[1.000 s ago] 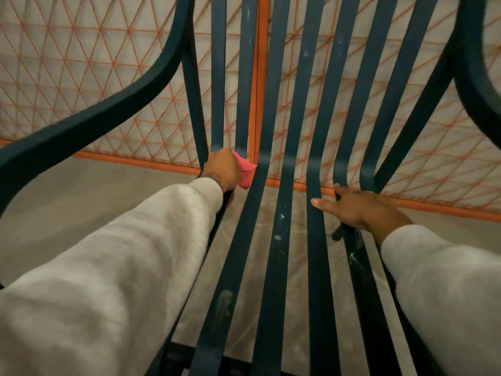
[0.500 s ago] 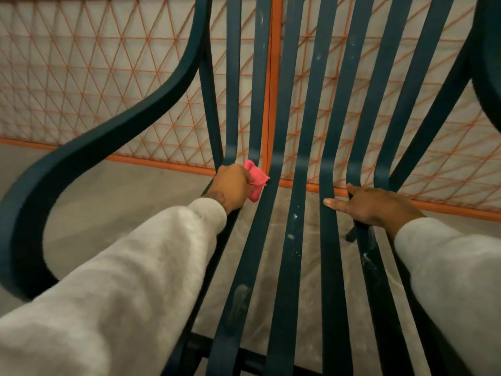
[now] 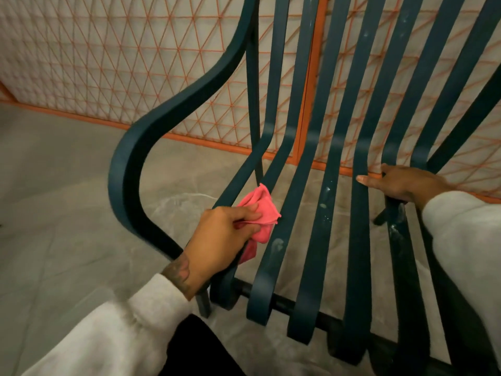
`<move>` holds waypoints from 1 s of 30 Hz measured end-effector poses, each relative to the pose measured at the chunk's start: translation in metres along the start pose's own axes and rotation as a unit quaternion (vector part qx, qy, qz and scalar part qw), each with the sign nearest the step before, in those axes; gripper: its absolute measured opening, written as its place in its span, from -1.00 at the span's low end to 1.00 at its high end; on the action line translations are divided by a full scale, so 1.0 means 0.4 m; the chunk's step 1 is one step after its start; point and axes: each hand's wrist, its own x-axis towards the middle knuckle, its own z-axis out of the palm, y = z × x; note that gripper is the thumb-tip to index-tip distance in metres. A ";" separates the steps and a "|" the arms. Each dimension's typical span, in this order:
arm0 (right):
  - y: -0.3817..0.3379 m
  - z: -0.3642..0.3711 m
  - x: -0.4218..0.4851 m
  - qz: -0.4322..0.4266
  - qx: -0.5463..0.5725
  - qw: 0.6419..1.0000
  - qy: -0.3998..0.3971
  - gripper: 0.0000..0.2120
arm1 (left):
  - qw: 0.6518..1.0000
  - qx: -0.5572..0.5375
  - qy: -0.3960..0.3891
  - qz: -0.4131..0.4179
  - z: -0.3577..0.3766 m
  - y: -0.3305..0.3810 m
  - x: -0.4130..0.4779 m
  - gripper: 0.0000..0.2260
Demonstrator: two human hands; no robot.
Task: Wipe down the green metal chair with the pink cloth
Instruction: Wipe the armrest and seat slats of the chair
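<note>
The green metal chair fills the view, its long slats running from the backrest down into the seat, with a curved armrest on the left. My left hand grips the bunched pink cloth against the leftmost seat slats. My right hand holds a slat on the right side of the seat, fingers curled round it and one finger lying straight across the neighbouring slat. White dusty marks show on several slats.
An orange wire-mesh fence stands right behind the chair. Grey concrete floor spreads to the left and under the seat. The chair's front crossbar runs below the slat ends.
My left hand has drawn the pink cloth down the left slats, from the bend at the backrest toward the seat front. The view has pulled back. My right hand kept its hold.
</note>
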 end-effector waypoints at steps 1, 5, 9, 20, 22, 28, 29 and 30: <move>-0.007 0.002 -0.006 -0.001 -0.006 1.000 -0.004 -0.25 | 1.000 -0.016 0.008 -0.007 -0.003 -0.008 -0.026 -0.72; -0.008 -0.001 -0.012 -0.015 -0.003 1.000 -0.005 -0.29 | 0.997 -0.073 0.032 -0.022 -0.011 -0.015 -0.115 -0.72; -0.008 -0.002 -0.011 -0.011 0.009 1.000 -0.011 -0.25 | 0.994 -0.102 0.038 -0.016 -0.023 -0.032 -0.193 -0.67; 0.031 0.025 0.036 -0.005 0.004 1.000 0.006 -0.10 | 0.975 -0.009 0.216 0.060 -0.015 -0.011 -0.310 -0.65; 0.039 0.035 0.053 0.009 0.002 1.000 0.011 0.01 | 0.969 -0.071 0.232 0.036 -0.041 0.028 -0.301 -0.67; 0.044 0.047 0.078 0.009 0.021 0.999 0.023 -0.04 | 0.983 0.033 0.128 0.126 0.017 0.113 -0.262 -0.75; 0.042 0.048 0.075 0.008 0.020 1.000 0.021 -0.04 | 0.980 0.086 0.102 0.145 0.044 0.113 -0.253 -0.75; 0.041 0.052 0.076 0.007 0.016 1.000 0.024 -0.05 | 0.972 0.144 0.075 0.171 0.066 0.112 -0.247 -0.74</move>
